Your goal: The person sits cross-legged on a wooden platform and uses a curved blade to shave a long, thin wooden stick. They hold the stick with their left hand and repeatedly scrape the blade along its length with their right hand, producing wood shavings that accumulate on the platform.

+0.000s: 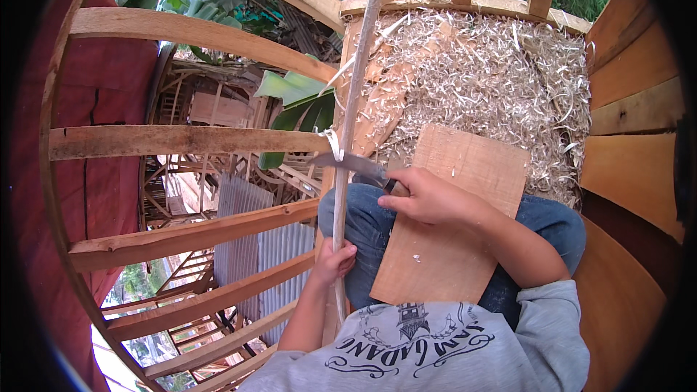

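A long, thin pale wooden stick (352, 101) stands lengthwise before me, running from my lap up past the top of the picture. My left hand (335, 260) is wrapped round its lower part. In my right hand (425, 196) is a knife (356, 165) with a dark grey blade, which lies across the stick above my left hand. Curled shavings (333, 144) cling to the stick just above the blade. A flat wooden board (454, 225) rests over my lap, beneath my right forearm.
A thick layer of wood shavings (486, 72) covers the floor ahead. Wooden rails (189, 141) form an open railing on the left, with corrugated metal sheets (243, 218) below. Plank walling (632, 167) stands at the right. A red sheet (102, 101) hangs at far left.
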Available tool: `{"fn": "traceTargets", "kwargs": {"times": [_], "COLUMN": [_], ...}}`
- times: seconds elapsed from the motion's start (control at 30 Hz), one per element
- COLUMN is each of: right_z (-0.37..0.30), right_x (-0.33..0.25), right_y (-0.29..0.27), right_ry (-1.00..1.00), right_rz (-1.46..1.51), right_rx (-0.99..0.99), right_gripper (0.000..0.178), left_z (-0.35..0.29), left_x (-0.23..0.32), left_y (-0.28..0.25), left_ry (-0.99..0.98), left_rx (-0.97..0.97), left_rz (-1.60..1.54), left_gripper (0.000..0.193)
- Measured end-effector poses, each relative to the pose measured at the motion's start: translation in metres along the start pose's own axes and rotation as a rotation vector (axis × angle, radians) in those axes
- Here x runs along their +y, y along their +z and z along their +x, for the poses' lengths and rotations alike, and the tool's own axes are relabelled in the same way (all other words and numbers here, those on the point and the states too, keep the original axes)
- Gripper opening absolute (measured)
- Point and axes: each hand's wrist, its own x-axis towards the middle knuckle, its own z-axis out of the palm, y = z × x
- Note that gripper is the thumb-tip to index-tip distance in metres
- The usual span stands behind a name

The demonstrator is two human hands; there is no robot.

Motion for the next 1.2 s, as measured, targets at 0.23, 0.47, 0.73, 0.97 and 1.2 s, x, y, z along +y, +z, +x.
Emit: {"fn": "traceTargets", "kwargs": {"times": [0.23, 0.47, 0.73, 0.97, 1.2], "right_z": [0.001, 0.001, -0.011, -0.006, 0.0], "right_x": [-0.012, 0.021, -0.005, -0.013, 0.006], "right_y": [-0.034, 0.005, -0.073, -0.044, 0.008], "right_ry": [0.072, -0.188, -0.047, -0.086, -0.096], "right_rz": [0.134, -0.091, -0.083, -0.282, -0.844], "right_rx": [0.247, -0.029, 0.665, 0.465, 0.328], "right_gripper": [0.036, 0.027, 0.032, 0.043, 0.06], "left_z": [-0.001, 0.001, -0.003, 0.001, -0.001], "left_x": [0.0, 0.001, 0.0, -0.016, -0.015], "left_y": [0.001, 0.002, 0.022, 0.028, 0.034], "left_ry": [0.021, 0.029, 0.047, 0.116, 0.17], "left_rx": [-0.01, -0.035, 0.223, 0.345, 0.384], "left_rz": [-0.03, -0.03, 0.172, 0.253, 0.292], "left_gripper": [0.033, 0.035, 0.039, 0.049, 0.051]}}
